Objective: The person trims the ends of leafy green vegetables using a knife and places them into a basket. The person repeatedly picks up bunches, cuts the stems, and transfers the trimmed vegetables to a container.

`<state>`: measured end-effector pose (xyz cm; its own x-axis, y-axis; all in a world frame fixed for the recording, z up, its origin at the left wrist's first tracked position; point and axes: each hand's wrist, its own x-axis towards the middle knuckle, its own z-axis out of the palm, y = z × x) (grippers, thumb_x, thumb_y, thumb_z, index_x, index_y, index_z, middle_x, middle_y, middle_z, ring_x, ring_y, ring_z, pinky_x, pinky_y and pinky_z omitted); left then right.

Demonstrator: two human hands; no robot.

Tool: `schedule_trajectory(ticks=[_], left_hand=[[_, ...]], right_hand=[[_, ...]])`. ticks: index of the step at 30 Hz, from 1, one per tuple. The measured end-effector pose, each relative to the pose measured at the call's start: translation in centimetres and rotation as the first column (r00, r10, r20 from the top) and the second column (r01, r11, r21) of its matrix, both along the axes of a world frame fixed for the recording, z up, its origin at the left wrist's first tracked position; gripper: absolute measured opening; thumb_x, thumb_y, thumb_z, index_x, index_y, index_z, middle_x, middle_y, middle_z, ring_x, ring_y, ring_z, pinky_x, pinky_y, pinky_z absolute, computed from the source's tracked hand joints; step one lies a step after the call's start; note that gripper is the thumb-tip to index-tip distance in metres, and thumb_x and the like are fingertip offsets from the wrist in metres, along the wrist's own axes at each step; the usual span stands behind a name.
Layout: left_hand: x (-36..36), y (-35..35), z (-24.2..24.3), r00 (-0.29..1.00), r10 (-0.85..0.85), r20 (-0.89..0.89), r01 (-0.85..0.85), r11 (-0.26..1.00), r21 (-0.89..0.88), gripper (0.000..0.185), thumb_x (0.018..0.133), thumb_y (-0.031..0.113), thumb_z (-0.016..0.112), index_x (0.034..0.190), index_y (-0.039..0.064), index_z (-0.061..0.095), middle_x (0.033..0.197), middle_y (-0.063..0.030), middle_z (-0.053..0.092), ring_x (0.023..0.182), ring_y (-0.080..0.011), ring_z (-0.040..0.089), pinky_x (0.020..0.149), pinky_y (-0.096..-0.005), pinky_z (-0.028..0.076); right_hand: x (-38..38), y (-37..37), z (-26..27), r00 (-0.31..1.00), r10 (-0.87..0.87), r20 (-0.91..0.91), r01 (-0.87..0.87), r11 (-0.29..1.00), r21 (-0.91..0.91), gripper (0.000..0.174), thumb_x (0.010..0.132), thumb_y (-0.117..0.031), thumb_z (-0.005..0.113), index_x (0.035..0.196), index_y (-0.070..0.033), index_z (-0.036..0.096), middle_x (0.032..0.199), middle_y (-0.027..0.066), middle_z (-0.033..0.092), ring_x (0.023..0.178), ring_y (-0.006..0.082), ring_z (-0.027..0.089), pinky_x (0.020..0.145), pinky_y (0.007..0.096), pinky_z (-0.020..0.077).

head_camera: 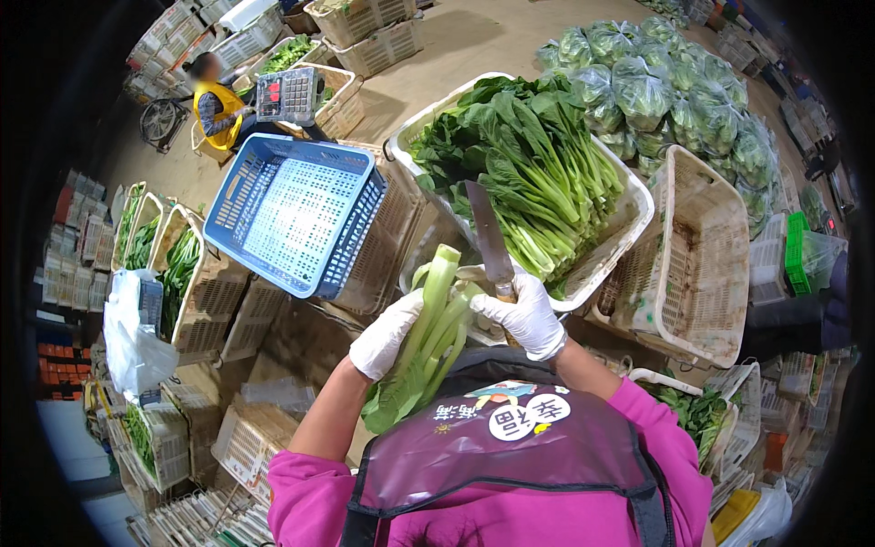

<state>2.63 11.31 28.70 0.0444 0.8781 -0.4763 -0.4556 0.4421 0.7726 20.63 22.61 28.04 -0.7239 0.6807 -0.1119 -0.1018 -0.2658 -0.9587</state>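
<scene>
White-gloved, my left hand grips a leafy green vegetable with thick pale stalks, its cut end up and its leaves hanging toward my apron. In my right hand, also gloved, is the handle of a knife, its broad blade pointing up and away from me. The right fingertips are close to the stalks; whether they touch them I cannot tell. Just beyond the knife, a white plastic crate holds a heap of leafy greens, stems turned toward me.
A blue plastic basket stands at left of the greens, beside a digital scale. At right is a dirty beige crate. Bagged greens are piled behind it. A person in a yellow vest sits at far left among crates.
</scene>
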Motion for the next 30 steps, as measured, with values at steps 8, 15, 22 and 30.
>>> schedule_trajectory(ticks=[8, 15, 22, 30], left_hand=[[0.2, -0.7, 0.8, 0.996, -0.086, 0.002, 0.085, 0.988, 0.127, 0.054, 0.083, 0.026, 0.069, 0.127, 0.004, 0.046, 0.121, -0.0063, 0.053, 0.111, -0.0149, 0.049, 0.097, -0.0308, 0.037], [0.4, 0.6, 1.7, 0.962, -0.270, -0.046, 0.274, 0.950, 0.147, 0.067, 0.081, 0.017, 0.072, 0.134, 0.010, 0.031, 0.123, -0.0082, 0.047, 0.108, -0.0199, 0.052, 0.091, -0.0348, 0.043], [1.3, 0.2, 0.9, 0.980, -0.140, -0.142, 0.168, 0.964, 0.207, 0.057, 0.089, 0.016, 0.061, 0.137, 0.010, 0.030, 0.117, -0.0098, 0.051, 0.102, -0.0184, 0.056, 0.086, -0.0341, 0.049], [2.2, -0.8, -1.2, 0.886, -0.053, -0.460, 0.159, 0.967, 0.196, 0.044, 0.091, 0.015, 0.058, 0.130, 0.008, 0.038, 0.105, -0.0083, 0.055, 0.092, -0.0109, 0.052, 0.082, -0.0260, 0.044]], right_hand=[[1.0, -0.1, -0.2, 0.998, 0.061, 0.021, -0.059, 0.994, -0.091, 0.038, 0.082, -0.003, 0.067, 0.118, -0.002, 0.057, 0.100, 0.0038, 0.065, 0.080, 0.0069, 0.060, 0.069, 0.0228, 0.0503], [1.2, -0.3, 0.2, 0.991, 0.111, -0.076, -0.109, 0.994, 0.025, 0.037, 0.084, -0.004, 0.065, 0.120, -0.002, 0.054, 0.105, 0.0044, 0.064, 0.094, 0.0097, 0.060, 0.081, 0.0258, 0.0511], [2.6, 0.9, 0.8, 0.948, -0.302, 0.098, -0.057, 0.143, 0.988, 0.037, 0.080, -0.018, 0.065, 0.114, -0.008, 0.054, 0.082, 0.0058, 0.057, 0.069, 0.0224, 0.058, 0.060, 0.0359, 0.0467], [2.6, 0.2, -1.2, 0.897, -0.372, 0.238, -0.223, 0.085, 0.971, 0.026, 0.082, -0.024, 0.059, 0.104, -0.011, 0.055, 0.075, 0.0042, 0.054, 0.061, 0.0218, 0.057, 0.055, 0.0369, 0.0453]])
